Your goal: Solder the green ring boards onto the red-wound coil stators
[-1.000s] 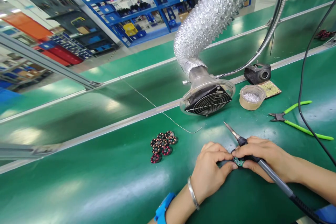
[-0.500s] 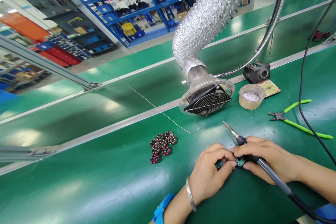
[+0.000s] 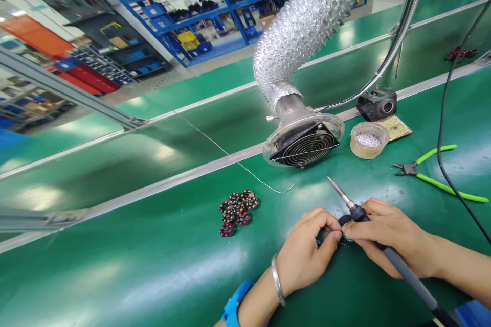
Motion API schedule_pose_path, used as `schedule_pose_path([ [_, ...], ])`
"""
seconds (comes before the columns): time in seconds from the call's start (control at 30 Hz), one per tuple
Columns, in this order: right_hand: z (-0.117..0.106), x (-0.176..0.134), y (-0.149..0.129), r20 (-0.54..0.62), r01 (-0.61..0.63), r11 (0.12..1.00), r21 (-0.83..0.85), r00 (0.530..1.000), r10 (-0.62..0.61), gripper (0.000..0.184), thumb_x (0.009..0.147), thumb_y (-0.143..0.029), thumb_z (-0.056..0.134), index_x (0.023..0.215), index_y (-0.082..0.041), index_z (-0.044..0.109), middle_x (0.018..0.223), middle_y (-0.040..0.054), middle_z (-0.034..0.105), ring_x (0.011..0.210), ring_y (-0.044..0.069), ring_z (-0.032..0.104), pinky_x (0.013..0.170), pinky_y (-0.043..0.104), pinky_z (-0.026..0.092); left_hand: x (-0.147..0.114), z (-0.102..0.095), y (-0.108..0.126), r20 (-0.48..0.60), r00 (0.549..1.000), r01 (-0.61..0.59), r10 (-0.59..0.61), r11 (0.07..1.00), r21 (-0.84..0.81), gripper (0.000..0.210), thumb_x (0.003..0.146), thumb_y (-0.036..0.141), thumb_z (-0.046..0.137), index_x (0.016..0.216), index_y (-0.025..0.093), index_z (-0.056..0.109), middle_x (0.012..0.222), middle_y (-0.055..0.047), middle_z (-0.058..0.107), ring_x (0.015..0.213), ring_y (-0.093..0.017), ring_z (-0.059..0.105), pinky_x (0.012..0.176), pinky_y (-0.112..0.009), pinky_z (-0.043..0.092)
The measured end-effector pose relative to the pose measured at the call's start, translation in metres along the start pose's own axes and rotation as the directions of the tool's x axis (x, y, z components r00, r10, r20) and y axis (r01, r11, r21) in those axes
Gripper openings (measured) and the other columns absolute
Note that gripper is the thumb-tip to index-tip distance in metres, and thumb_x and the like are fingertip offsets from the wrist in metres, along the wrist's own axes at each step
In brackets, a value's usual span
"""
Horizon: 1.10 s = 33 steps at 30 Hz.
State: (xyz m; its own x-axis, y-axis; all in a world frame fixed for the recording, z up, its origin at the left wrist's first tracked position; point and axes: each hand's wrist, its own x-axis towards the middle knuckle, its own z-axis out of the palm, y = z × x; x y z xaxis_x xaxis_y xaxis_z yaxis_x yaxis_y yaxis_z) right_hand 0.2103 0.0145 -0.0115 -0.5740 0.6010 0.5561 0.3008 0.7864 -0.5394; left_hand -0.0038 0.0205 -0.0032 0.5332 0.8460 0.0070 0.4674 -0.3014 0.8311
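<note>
My left hand [image 3: 309,248] is closed in a pinch at the edge of a small round black part [image 3: 346,220], where a bit of green circuit board shows. The fingers hide most of that part. A soldering iron [image 3: 402,265] lies across my right hand [image 3: 402,237], which is closed around it, its bare tip angled up and away to the left. The thumb and fingertips of this hand also meet the round part from the right. Left of my hands sit several small wound coils [image 3: 238,208] with copper and red windings, in a cluster on the green bench top [image 3: 161,271].
A fume extractor [image 3: 305,143] on a silver flexible duct [image 3: 291,56] hangs beyond my hands. Behind on the right are a solder-scrap tub [image 3: 366,150], sponge tray [image 3: 399,129] and iron holder [image 3: 378,104]. Green-handled cutters [image 3: 441,181], a cable [image 3: 445,127] and solder wire [image 3: 255,178] lie around.
My right hand has tilted slightly, and the iron's handle has swung lower on the right. The fingers have shifted over the round part, showing less green board and more black rim.
</note>
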Motion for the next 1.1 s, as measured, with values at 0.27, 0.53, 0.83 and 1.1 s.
schedule_pose_path([
  [0.27, -0.002, 0.000, -0.003, 0.006, -0.012, 0.999, 0.033, 1.000, 0.012, 0.033, 0.087, -0.003, 0.046, 0.115, -0.019, 0.054, 0.084, 0.0043, 0.065, 0.069, 0.017, 0.051, 0.062, 0.031, 0.041, -0.003, 0.002, -0.009, -0.050, 0.948, -0.305, 0.315, 0.941, 0.149, 0.012, 0.087, 0.009, 0.051, 0.087, 0.019, 0.057, 0.080, -0.002, 0.065, 0.072, -0.014, 0.059, 0.070, -0.025, 0.046],
  [0.53, -0.034, 0.001, -0.028, -0.118, -0.111, 0.993, -0.030, 0.987, 0.107, 0.041, 0.089, -0.016, 0.048, 0.130, -0.017, 0.052, 0.083, 0.0073, 0.065, 0.069, 0.021, 0.061, 0.060, 0.035, 0.049, -0.004, -0.001, -0.013, 0.020, 0.911, -0.398, 0.412, 0.864, 0.310, 0.009, 0.091, 0.014, 0.049, 0.093, 0.020, 0.056, 0.083, -0.001, 0.066, 0.069, -0.014, 0.060, 0.065, -0.024, 0.046],
  [0.83, -0.020, 0.004, -0.045, -0.227, -0.177, 0.982, 0.069, 0.955, 0.188, 0.019, 0.081, -0.010, 0.045, 0.092, -0.018, 0.058, 0.057, 0.0003, 0.053, 0.046, 0.015, 0.049, 0.047, 0.031, 0.038, -0.004, -0.003, -0.014, 0.038, 0.899, -0.422, 0.436, 0.840, 0.341, 0.010, 0.093, 0.016, 0.048, 0.097, 0.020, 0.056, 0.087, -0.002, 0.068, 0.074, -0.014, 0.064, 0.066, -0.025, 0.047],
  [1.1, -0.023, 0.008, -0.042, -0.215, -0.171, 0.980, 0.101, 0.958, 0.190, 0.023, 0.074, -0.008, 0.046, 0.091, -0.017, 0.058, 0.057, 0.0000, 0.055, 0.046, 0.013, 0.046, 0.047, 0.028, 0.034, -0.003, -0.005, -0.013, 0.049, 0.889, -0.440, 0.456, 0.818, 0.372, 0.010, 0.093, 0.016, 0.049, 0.097, 0.020, 0.056, 0.088, -0.001, 0.069, 0.073, -0.014, 0.064, 0.065, -0.025, 0.045],
])
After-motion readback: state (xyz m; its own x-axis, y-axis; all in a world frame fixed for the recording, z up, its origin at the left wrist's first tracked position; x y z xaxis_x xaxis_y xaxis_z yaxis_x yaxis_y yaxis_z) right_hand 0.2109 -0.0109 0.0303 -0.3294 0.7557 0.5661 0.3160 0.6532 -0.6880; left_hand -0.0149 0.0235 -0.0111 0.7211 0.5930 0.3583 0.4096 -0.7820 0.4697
